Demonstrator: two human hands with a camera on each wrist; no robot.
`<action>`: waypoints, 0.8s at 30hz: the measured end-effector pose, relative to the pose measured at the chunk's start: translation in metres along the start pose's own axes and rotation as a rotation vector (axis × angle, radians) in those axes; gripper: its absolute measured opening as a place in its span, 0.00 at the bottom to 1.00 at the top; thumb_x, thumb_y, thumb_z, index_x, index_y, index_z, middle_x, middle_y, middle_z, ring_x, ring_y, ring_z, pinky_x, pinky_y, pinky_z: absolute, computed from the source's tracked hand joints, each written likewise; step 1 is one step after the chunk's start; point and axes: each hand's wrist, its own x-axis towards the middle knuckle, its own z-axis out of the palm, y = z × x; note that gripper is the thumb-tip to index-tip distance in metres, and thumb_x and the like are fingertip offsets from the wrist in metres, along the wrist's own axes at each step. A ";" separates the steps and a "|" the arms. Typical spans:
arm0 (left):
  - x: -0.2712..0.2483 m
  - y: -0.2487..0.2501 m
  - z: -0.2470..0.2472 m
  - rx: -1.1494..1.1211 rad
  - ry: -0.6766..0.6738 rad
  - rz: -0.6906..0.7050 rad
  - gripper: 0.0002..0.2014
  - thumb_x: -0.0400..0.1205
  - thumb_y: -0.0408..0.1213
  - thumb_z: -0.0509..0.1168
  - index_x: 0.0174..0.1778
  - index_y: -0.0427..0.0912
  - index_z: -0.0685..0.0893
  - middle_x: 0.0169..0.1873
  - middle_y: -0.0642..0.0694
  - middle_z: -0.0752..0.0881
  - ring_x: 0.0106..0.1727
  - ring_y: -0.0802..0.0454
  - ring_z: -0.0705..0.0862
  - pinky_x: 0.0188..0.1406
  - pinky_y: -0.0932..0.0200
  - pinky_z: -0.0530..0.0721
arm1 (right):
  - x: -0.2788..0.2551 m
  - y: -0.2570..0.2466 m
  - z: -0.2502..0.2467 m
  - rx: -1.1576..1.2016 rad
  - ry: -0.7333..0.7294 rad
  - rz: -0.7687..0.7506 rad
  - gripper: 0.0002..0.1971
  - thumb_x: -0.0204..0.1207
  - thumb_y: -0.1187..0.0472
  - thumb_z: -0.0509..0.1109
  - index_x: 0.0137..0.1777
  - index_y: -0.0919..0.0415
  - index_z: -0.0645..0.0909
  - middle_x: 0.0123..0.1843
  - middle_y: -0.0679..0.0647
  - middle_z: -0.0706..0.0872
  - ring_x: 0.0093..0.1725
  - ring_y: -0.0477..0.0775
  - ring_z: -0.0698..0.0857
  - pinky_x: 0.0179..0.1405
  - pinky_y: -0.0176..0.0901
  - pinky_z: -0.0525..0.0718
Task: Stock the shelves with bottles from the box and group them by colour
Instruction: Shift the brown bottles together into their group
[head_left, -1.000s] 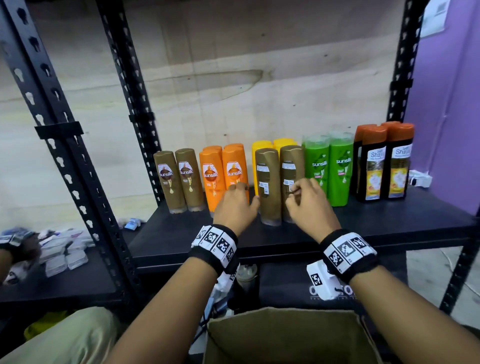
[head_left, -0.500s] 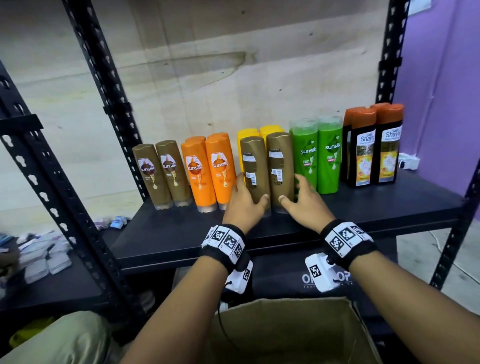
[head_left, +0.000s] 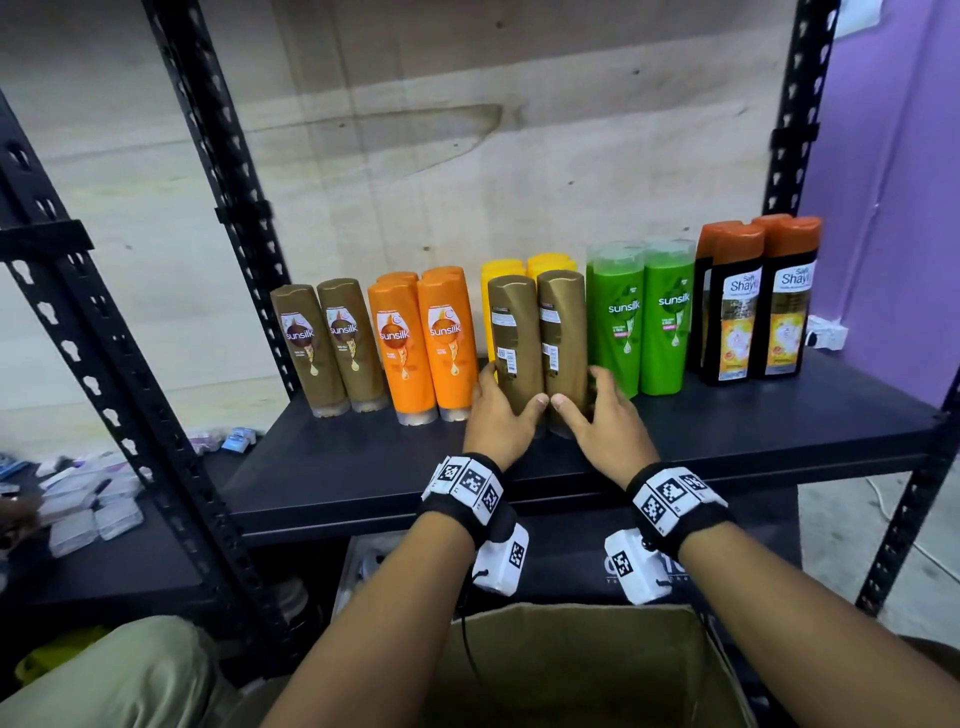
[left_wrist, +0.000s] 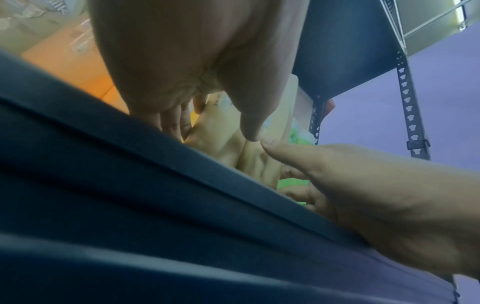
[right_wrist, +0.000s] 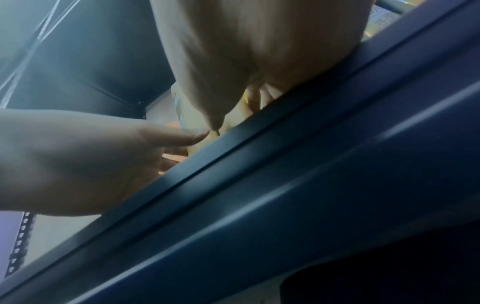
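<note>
Two brown bottles stand side by side with their back labels facing me, in front of the yellow bottles (head_left: 550, 262) on the black shelf (head_left: 363, 467). My left hand (head_left: 511, 392) grips the left brown bottle (head_left: 514, 332) near its base, thumb in front and fingers behind. Around the base of the right brown bottle (head_left: 563, 332) my right hand (head_left: 579, 392) grips in the same way. The thumbs nearly touch. In the left wrist view my left thumb (left_wrist: 249, 123) lies on a brown bottle (left_wrist: 218, 135).
Left to right along the shelf stand two more brown bottles (head_left: 330, 348), orange bottles (head_left: 423, 348), green bottles (head_left: 641, 322) and dark orange-capped bottles (head_left: 758, 312). An open cardboard box (head_left: 571, 670) sits below me. Black uprights (head_left: 208, 156) frame the shelf; small packets (head_left: 88, 504) lie at lower left.
Both hands have slid down from the middle of the two brown bottles to their bases. The bottles still stand in front of the yellow ones.
</note>
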 end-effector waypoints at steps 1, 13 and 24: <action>0.000 -0.001 0.001 0.017 0.009 -0.009 0.40 0.81 0.46 0.74 0.85 0.41 0.61 0.80 0.42 0.70 0.80 0.45 0.70 0.80 0.49 0.70 | 0.000 -0.001 0.000 -0.010 -0.002 0.003 0.28 0.83 0.43 0.68 0.77 0.56 0.67 0.73 0.60 0.80 0.69 0.63 0.80 0.60 0.51 0.78; -0.024 -0.014 -0.011 0.110 0.042 0.005 0.34 0.82 0.53 0.72 0.79 0.45 0.66 0.78 0.47 0.72 0.76 0.46 0.74 0.71 0.50 0.74 | -0.017 -0.009 -0.015 -0.075 -0.010 0.031 0.25 0.86 0.47 0.65 0.76 0.60 0.67 0.72 0.62 0.80 0.68 0.66 0.80 0.60 0.56 0.80; -0.053 -0.018 -0.028 0.075 0.036 0.036 0.37 0.80 0.58 0.71 0.80 0.44 0.66 0.77 0.46 0.71 0.76 0.47 0.73 0.67 0.56 0.74 | -0.044 -0.017 -0.033 -0.062 0.011 0.038 0.23 0.85 0.49 0.66 0.73 0.62 0.69 0.70 0.61 0.80 0.65 0.62 0.82 0.61 0.57 0.84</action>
